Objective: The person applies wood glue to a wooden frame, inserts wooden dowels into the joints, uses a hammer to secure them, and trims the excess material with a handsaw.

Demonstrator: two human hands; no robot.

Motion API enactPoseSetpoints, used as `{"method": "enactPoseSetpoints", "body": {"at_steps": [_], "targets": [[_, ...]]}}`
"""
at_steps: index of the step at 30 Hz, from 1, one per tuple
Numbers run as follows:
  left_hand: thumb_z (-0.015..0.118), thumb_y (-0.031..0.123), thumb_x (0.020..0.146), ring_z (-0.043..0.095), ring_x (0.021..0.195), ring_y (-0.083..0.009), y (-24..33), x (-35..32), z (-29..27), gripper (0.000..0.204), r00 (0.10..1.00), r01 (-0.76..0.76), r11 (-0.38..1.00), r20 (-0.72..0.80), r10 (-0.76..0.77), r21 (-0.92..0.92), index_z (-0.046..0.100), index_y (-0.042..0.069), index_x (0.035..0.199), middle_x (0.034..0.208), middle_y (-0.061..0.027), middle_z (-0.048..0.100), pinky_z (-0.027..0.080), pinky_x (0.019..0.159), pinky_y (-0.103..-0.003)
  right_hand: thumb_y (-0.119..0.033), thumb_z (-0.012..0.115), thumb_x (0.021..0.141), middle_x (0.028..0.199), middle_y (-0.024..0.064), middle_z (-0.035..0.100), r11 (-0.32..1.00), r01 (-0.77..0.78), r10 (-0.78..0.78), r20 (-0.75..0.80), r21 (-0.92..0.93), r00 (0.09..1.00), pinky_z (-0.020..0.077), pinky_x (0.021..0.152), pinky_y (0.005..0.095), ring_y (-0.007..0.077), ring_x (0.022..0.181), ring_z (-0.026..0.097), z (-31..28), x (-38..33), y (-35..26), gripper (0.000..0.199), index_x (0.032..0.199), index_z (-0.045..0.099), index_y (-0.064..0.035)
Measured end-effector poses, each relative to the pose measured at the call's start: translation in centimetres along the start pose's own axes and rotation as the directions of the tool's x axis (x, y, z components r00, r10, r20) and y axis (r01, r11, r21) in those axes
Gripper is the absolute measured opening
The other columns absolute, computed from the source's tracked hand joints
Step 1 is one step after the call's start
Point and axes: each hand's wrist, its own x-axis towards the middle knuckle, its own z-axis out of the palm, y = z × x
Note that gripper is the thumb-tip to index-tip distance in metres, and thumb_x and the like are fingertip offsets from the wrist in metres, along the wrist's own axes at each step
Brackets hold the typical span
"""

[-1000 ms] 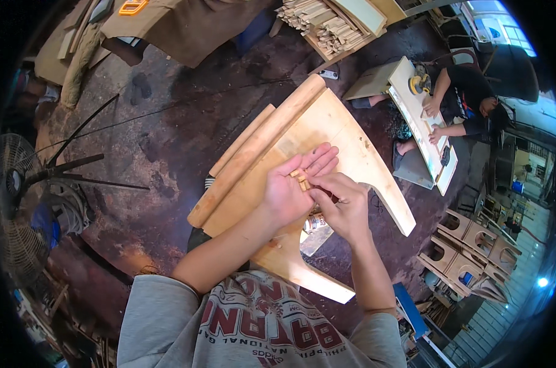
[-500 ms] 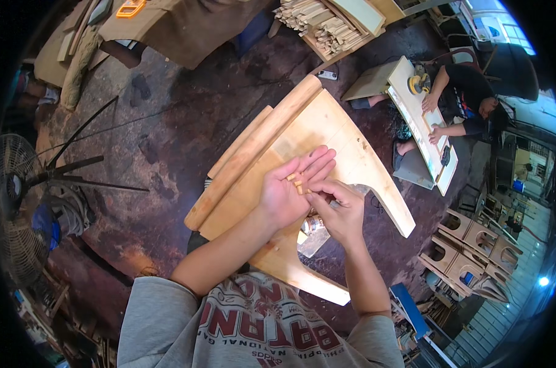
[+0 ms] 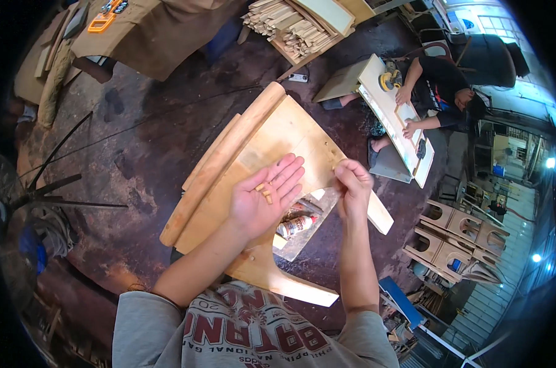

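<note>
My left hand [image 3: 256, 210] is palm up with its fingers stretched out, over a pale wooden panel. A few short wooden dowels [image 3: 266, 193] lie loose on that palm. My right hand [image 3: 354, 185] is closed in a pinch above the panel's right arm; a small light tip, apparently a dowel, shows at the fingertips, mostly hidden. The wooden panel [image 3: 305, 132] has two curved arms around a cut-out and a thick rounded rail [image 3: 226, 162] along its left side. Through the cut-out shows a glue bottle [image 3: 296, 226] with a red tip, lying on its side.
A pedestal fan's dark legs [image 3: 51, 190] stand at left. At right another person sits with a yellow sander [image 3: 389, 80] on a board [image 3: 385, 107]. Wooden strips [image 3: 287, 30] are stacked at the far side; cut-out wooden frames [image 3: 456, 239] lean at right.
My right hand has drawn away from the left palm, to the right and slightly up, in a pinch. The glue bottle has come into fuller view. The whole scene has shifted left with my head.
</note>
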Motion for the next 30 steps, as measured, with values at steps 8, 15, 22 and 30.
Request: {"method": "enactPoseSetpoints", "body": {"at_steps": [8,15,22,30], "targets": [[0.037,0.029,0.111,0.026,0.16,-0.0268,-0.2,0.2,-0.4,0.059,1.0,0.025,0.999,0.013,-0.025,-0.037,0.032,0.002,0.163,0.171,-0.0143,0.031,0.021,0.13,-0.044,-0.009,0.079,0.084,0.096,0.0091,0.072,0.548,0.364,-0.449,0.102,-0.753,0.888,0.0529,0.072,0.0279,0.0145,0.079,0.067,-0.7,5.9,-0.3,0.014,0.093,0.077,0.0014],[0.038,0.029,0.11,0.026,0.16,-0.0256,-0.2,0.4,-0.5,0.06,0.999,0.027,1.0,0.041,-0.026,-0.016,0.031,0.001,0.163,0.171,-0.0139,0.031,0.021,0.13,-0.043,-0.009,0.076,0.085,0.095,0.0124,0.074,0.284,0.461,-0.497,0.282,-0.841,0.821,0.0573,0.071,0.0347,0.0246,0.075,0.073,1.0,5.6,-1.5,0.012,0.092,0.075,-0.0003],[0.038,0.029,0.11,0.026,0.16,-0.0254,-0.1,0.3,-0.5,0.06,0.999,0.029,0.999,0.019,-0.029,-0.013,0.032,0.002,0.162,0.171,-0.0133,0.031,0.022,0.13,-0.043,-0.007,0.074,0.083,0.094,0.0134,0.072,0.005,0.602,-0.518,0.513,-0.799,0.685,0.0585,0.07,0.0384,0.0309,0.077,0.072,1.1,5.9,-2.0,0.012,0.093,0.071,-0.0014],[0.035,0.029,0.111,0.027,0.159,-0.0278,-0.2,-0.2,-0.2,0.058,1.0,0.001,1.0,-0.024,-0.001,0.005,0.034,0.001,0.162,0.17,-0.0152,0.032,0.021,0.13,-0.046,-0.008,0.073,0.085,0.094,0.0125,0.071,-0.089,0.675,-0.461,0.631,-0.733,0.624,0.0593,0.069,0.0416,0.0332,0.077,0.072,1.6,5.7,-2.4,0.011,0.094,0.071,-0.0026]]}}
